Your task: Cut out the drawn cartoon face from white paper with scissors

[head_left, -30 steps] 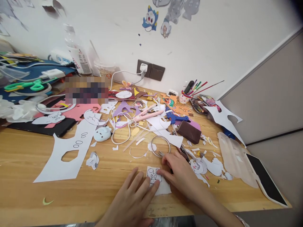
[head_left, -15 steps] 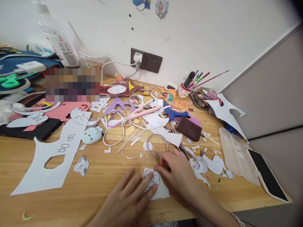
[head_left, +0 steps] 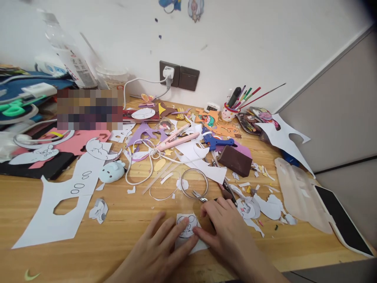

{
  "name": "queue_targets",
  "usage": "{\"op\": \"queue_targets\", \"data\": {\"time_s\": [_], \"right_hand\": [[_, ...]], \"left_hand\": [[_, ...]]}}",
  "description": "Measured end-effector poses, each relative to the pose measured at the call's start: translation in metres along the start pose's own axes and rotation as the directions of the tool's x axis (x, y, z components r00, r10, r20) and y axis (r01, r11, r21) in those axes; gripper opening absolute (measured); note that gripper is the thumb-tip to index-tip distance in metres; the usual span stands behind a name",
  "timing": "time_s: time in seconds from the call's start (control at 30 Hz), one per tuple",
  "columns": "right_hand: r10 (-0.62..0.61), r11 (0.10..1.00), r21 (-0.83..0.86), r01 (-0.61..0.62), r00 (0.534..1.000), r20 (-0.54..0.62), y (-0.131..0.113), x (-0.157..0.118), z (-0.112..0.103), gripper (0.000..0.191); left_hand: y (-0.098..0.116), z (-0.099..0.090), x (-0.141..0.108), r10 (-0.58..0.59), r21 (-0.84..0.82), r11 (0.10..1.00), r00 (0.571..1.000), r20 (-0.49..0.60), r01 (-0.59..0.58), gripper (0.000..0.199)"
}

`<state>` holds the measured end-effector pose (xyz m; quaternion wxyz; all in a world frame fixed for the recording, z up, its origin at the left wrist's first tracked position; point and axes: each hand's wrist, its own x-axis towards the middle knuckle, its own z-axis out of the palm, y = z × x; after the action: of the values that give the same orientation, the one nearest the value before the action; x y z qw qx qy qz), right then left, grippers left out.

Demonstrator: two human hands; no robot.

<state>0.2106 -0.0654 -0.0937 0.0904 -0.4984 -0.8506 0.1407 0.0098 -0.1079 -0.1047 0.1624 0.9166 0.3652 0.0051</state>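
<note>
Both hands sit at the near edge of the wooden surface [head_left: 138, 220], pressing on a small paper cutout [head_left: 188, 232] w/ a cartoon face drawn in black line. Left hand [head_left: 159, 255] lies flat, fingers spread, tips on the cutout's left side; grip open, nothing clasped. Right hand [head_left: 224, 230] comes in from the right, fingers [head_left: 203, 235] laid on the cutout's right edge, palm down; also open, pinning rather than holding. Cutout lies flat on the surface, between the two hands, near-centre.

Just beyond the right hand: a wire ring [head_left: 194, 184] w/ small scissors [head_left: 228, 188] lying beside it. Far of that, a brown block [head_left: 235, 161], a blue glue gun [head_left: 216, 142] and a pink tool [head_left: 178, 142] w/ a white cord [head_left: 141, 169] looping leftward. Left side: a big white paper sheet [head_left: 53, 212] w/ holes cut out, a crumpled scrap [head_left: 98, 210] near it, a pale blue plush [head_left: 112, 171] just far of that. Pink foam sheet [head_left: 82, 138] and dark tablet [head_left: 50, 169] far left. Against the wall: a clear bottle [head_left: 70, 59], a wall socket [head_left: 179, 76] w/ plug, and a cup of pens [head_left: 231, 111]. Right edge: a translucent case [head_left: 300, 194] next to a black slab [head_left: 341, 218]. Paper offcuts are scattered all over the middle.
</note>
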Motion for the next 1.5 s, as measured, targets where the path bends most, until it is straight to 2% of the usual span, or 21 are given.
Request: {"op": "queue_targets", "data": {"time_s": [0.1, 0.23, 0.4, 0.5, 0.6, 0.67, 0.73, 0.83, 0.93, 1.0, 1.07, 1.17, 1.23, 1.3, 1.4, 1.5], "right_hand": [[0.115, 0.986, 0.134, -0.103, 0.99, -0.085, 0.001, 0.001, -0.011, 0.017], [0.214, 0.964, 0.195, -0.18, 0.962, -0.168, 0.016, -0.01, -0.023, 0.004], [0.248, 0.958, 0.211, -0.194, 0.931, -0.268, 0.028, -0.035, -0.009, 0.015], [0.305, 0.952, 0.114, -0.284, 0.911, -0.276, 0.019, -0.037, 0.003, 0.027], [0.347, 0.929, -0.058, -0.364, 0.917, -0.199, 0.006, -0.027, 0.002, 0.025], [0.353, 0.918, -0.152, -0.366, 0.929, -0.108, 0.002, -0.02, -0.006, 0.016], [0.35, 0.914, -0.192, -0.357, 0.934, -0.068, 0.002, -0.015, -0.016, 0.013], [0.365, 0.905, -0.186, -0.383, 0.923, -0.121, 0.01, -0.017, -0.032, 0.015], [0.413, 0.887, -0.153, -0.436, 0.897, -0.159, 0.023, -0.023, -0.047, 0.017], [0.405, 0.898, -0.108, -0.427, 0.897, -0.175, 0.031, -0.026, -0.058, 0.018], [0.358, 0.922, -0.076, -0.38, 0.911, -0.207, 0.04, -0.026, -0.069, 0.024], [0.294, 0.937, -0.11, -0.332, 0.918, -0.265, 0.055, -0.018, -0.085, 0.039], [0.275, 0.921, -0.191, -0.34, 0.913, -0.302, 0.065, -0.007, -0.097, 0.042], [0.26, 0.89, -0.28, -0.36, 0.905, -0.338, 0.072, 0.008, -0.11, 0.038], [0.179, 0.869, -0.378, -0.319, 0.915, -0.362, 0.07, 0.039, -0.131, 0.034], [0.016, 0.873, -0.462, -0.157, 0.956, -0.294, 0.054, 0.069, -0.143, 0.04]], "left_hand": [[0.002, -0.012, 0.008, -0.047, -0.127, 0.991, 0.998, -0.051, 0.04, 0.052], [0.009, -0.017, 0.024, -0.223, -0.217, 0.954, 0.973, -0.056, 0.206, 0.026], [0.012, -0.012, 0.033, -0.333, -0.163, 0.935, 0.937, -0.103, 0.315, 0.024], [0.013, -0.014, 0.035, -0.361, -0.133, 0.927, 0.931, -0.058, 0.351, 0.03], [0.012, -0.019, 0.037, -0.393, -0.124, 0.914, 0.919, -0.03, 0.386, 0.033], [0.009, -0.021, 0.038, -0.404, -0.144, 0.907, 0.914, -0.026, 0.397, 0.032], [0.005, -0.023, 0.038, -0.413, -0.184, 0.898, 0.91, -0.035, 0.4, 0.029], [0.002, -0.025, 0.039, -0.41, -0.242, 0.89, 0.91, -0.053, 0.387, 0.02], [-0.001, -0.029, 0.04, -0.404, -0.321, 0.866, 0.915, 0.001, 0.383, 0.013], [-0.004, -0.038, 0.041, -0.4, -0.395, 0.839, 0.916, 0.02, 0.374, 0.007], [-0.01, -0.053, 0.043, -0.398, -0.483, 0.808, 0.917, -0.025, 0.338, 0.01], [-0.021, -0.086, 0.048, -0.401, -0.677, 0.705, 0.905, -0.139, 0.209, 0.02], [-0.029, -0.109, 0.054, -0.422, -0.822, 0.56, 0.889, -0.179, 0.101, 0.022], [-0.035, -0.129, 0.062, -0.476, -0.929, 0.371, 0.855, -0.204, -0.015, 0.023], [-0.044, -0.147, 0.076, -0.537, -0.968, 0.155, 0.806, -0.249, -0.196, 0.02], [-0.053, -0.158, 0.088, -0.567, -0.948, 0.094, 0.767, -0.301, -0.303, 0.018]]}}
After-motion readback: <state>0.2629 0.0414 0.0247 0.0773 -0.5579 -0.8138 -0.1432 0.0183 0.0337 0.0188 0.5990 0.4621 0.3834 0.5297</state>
